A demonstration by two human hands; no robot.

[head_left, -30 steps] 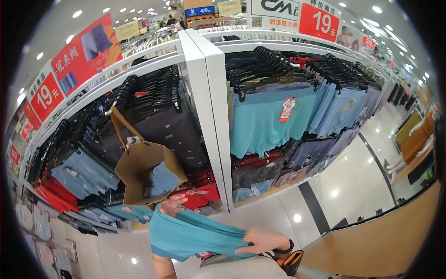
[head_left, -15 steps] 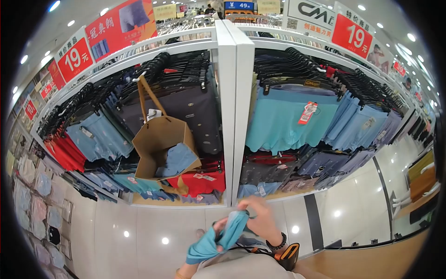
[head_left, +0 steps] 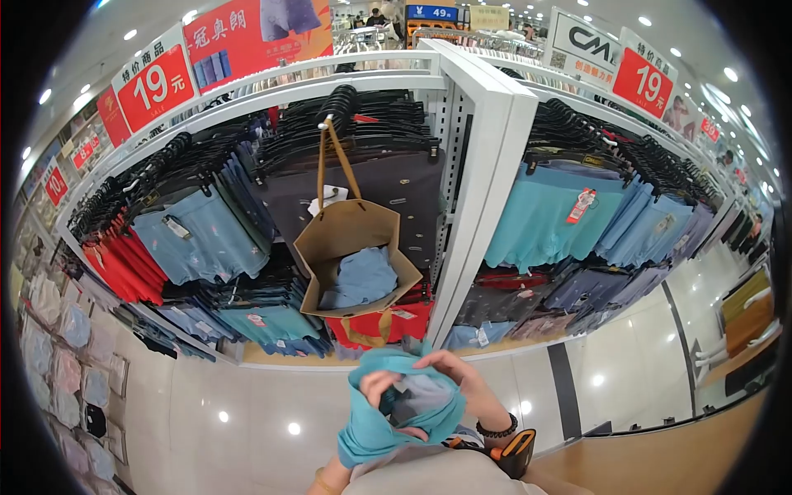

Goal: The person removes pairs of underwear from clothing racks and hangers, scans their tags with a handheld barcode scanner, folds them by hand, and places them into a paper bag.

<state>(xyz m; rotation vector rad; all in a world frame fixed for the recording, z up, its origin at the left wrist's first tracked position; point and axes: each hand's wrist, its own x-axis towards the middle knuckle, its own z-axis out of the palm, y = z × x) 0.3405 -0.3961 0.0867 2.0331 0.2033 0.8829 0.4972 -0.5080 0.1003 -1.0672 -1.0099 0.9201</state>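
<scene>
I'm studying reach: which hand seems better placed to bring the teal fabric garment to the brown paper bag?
Probably the left hand: inside the teal garment, more in line with the brown bag; the right hand, at the garment's edge, is farther right.

The teal garment, pulled long towards 4 o'clock a second ago and bunched half a second ago, has been spread into a rounded opening that shows its greyish inside. The left hand now shows within that opening towards 10 o'clock; the right hand has shifted from the stretched end to the rim at 2 o'clock. The view has swung, taking the paper bag from 8 o'clock to near centre and the white post from 11 to 2.
</scene>
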